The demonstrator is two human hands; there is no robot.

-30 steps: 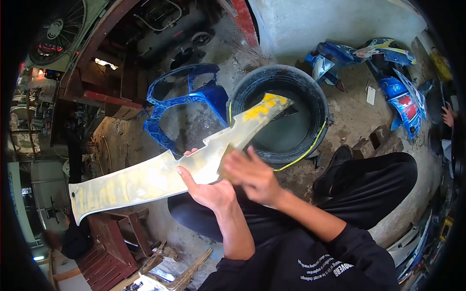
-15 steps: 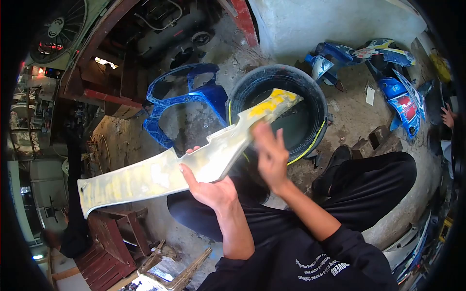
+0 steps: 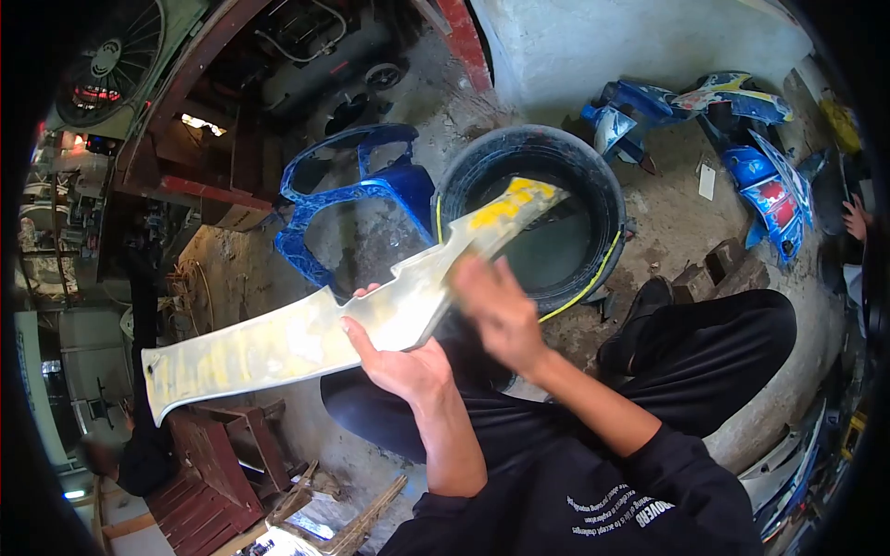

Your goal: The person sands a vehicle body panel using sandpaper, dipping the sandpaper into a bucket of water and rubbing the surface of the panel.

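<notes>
A long motorcycle body panel [image 3: 232,345], pale with worn yellow patches, lies slantwise across my view. My left hand [image 3: 403,369] grips its lower edge near the middle, thumb on the face and fingertips showing over the far edge. My right hand [image 3: 499,320] is at the panel's surface where it narrows, its fingers smeared by motion. Whether anything is under those fingers I cannot make out. The panel's narrow yellow end reaches over a black tub [image 3: 607,185] holding dark water.
A blue plastic frame [image 3: 394,190] lies on the floor left of the tub. Blue fairing parts [image 3: 765,185] lie at the right, near some bricks [image 3: 718,269]. A reddish wooden bench [image 3: 209,473] stands at lower left. Another person's hand [image 3: 855,219] shows at the far right.
The panel has shifted slightly left, its narrow end a little lower. My right hand has slid left and down along the panel. My left hand keeps its grip.
</notes>
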